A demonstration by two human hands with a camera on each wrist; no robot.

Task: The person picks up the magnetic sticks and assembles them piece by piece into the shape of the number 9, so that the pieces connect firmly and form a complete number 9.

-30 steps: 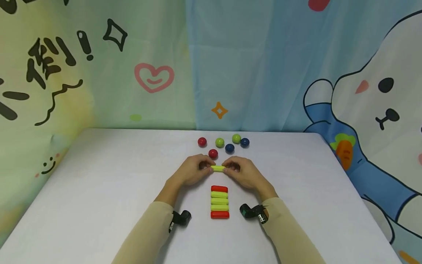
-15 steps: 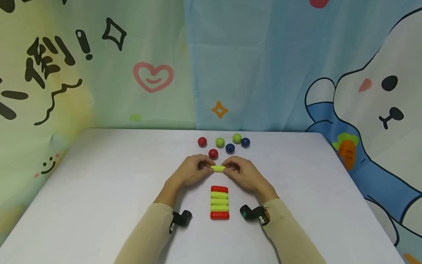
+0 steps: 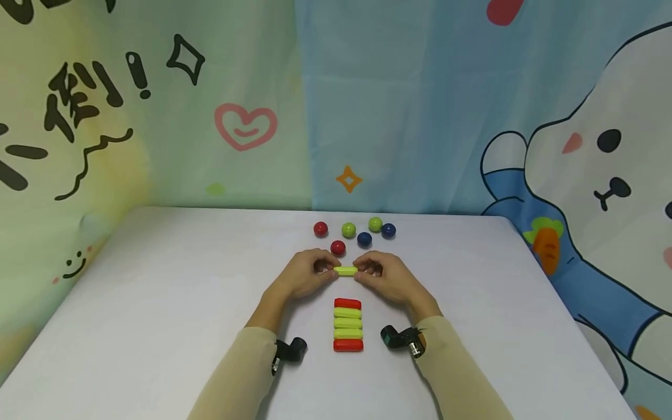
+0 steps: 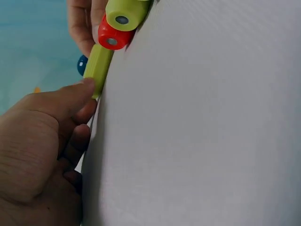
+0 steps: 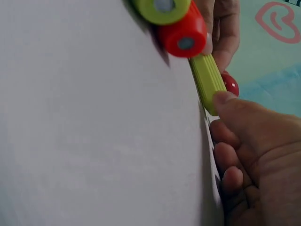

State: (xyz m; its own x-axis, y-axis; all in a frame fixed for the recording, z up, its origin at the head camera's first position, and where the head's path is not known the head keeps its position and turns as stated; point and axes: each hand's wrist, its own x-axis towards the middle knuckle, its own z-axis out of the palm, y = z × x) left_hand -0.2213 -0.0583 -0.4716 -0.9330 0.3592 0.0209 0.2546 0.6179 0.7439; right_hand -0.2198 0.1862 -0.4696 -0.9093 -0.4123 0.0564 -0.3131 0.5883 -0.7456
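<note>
A yellow-green magnetic rod lies crosswise on the white table, with one of my hands at each end. Thumb and fingers of my left hand pinch its left end; the left wrist view shows the thumb pressed on the ribbed rod. Its right end is pinched by my right hand, the thumb on top of the rod in the right wrist view. Closer to me, a neat stack of parallel rods has a red rod at the far end, yellow-green rods between, and a red rod nearest.
Beyond my hands lie two red balls, two green balls and two dark blue balls. One red ball is close to my left fingers. A printed curtain hangs behind the table's far edge.
The head view has tilted slightly, so the scene sits a little lower. Both hands keep their pinch on the rod, and the other rods and the balls stay in place.
</note>
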